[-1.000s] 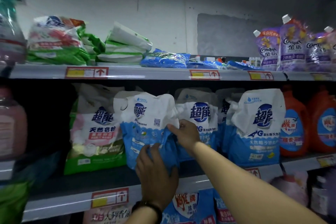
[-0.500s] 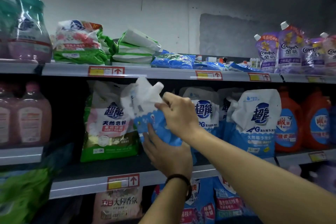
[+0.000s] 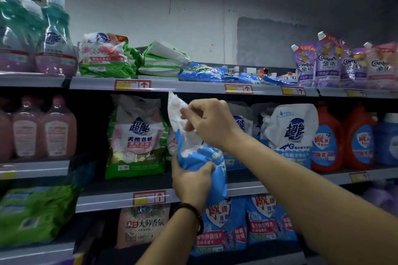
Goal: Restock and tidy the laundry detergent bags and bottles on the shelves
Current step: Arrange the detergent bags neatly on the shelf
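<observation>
Fingers (image 3: pixel 200 104) of the right hand (image 3: pixel 212 123) pinch the white top at twelve o'clock, left hand (image 3: pixel 191 180) grips the base at six: blue detergent bag (image 3: pixel 193 156) now lifted off the middle shelf (image 3: pixel 103 203), turned edge-on, probably for re-seating.

The detergent bag (image 3: pixel 200 157) is white above and blue below, the 2 colours meeting in a cloud-like edge. The soap-powder bag (image 3: pixel 137 140) is green, pink and white with blue lettering. 2 bottles (image 3: pixel 327 137) are orange with blue-and-white labels. The pouches (image 3: pixel 325 60) are purple. The price tags (image 3: pixel 132 85) are red and yellow.
</observation>
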Demonstrator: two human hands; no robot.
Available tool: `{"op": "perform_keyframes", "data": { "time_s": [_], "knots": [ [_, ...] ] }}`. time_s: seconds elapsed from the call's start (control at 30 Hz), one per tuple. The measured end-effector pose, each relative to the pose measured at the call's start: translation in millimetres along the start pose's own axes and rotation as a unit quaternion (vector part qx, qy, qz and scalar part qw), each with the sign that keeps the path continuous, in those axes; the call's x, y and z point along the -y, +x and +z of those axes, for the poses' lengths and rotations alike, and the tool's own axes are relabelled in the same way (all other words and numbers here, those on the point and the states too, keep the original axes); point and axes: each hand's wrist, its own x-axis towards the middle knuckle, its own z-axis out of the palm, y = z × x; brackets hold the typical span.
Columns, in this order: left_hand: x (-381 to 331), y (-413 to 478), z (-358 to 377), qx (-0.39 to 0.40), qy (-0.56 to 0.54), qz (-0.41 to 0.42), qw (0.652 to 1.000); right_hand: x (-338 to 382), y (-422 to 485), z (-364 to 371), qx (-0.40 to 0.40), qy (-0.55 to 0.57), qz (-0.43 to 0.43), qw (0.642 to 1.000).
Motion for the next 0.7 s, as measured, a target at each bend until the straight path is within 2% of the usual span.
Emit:
{"op": "perform_keyframes", "data": {
  "time_s": [0.1,0.17,0.23,0.3,0.37,0.4,0.53,0.7],
  "knots": [
    [0.4,-0.7,-14.6,0.057,0.002,-0.001,0.998,-22.3,-11.9,-20.8,-0.031,-0.042,0.059,0.997],
    [-1.8,4.0,-23.1,0.091,-0.007,0.005,0.996,-62.1,-30.2,-33.1,-0.024,-0.028,0.153,0.987],
    [-7.5,9.7,-29.1,0.125,-0.04,-0.007,0.991,-103.6,-54.5,-42.7,0.079,0.06,0.275,0.956],
    [-11.1,13.8,-33.3,0.182,-0.046,-0.016,0.982,-135.4,-80.0,-44.4,0.178,0.19,0.337,0.905],
    [-10.7,21.3,-34.9,0.235,-0.029,-0.014,0.971,-156.0,-100.2,-39.4,0.198,0.315,0.341,0.863],
    [-10.4,25.6,-34.3,0.26,-0.02,-0.012,0.965,-160.2,-105.5,-37.7,0.184,0.343,0.335,0.858],
    [-4.3,47.7,-21.4,0.335,0.002,-0.009,0.942,-174.1,-104.1,-38.2,0.132,0.343,0.326,0.871],
    [17.1,93.3,10.6,0.341,0.038,-0.008,0.939,-211.9,-97.8,-33.3,0.061,0.302,0.348,0.885]
  ]
}}
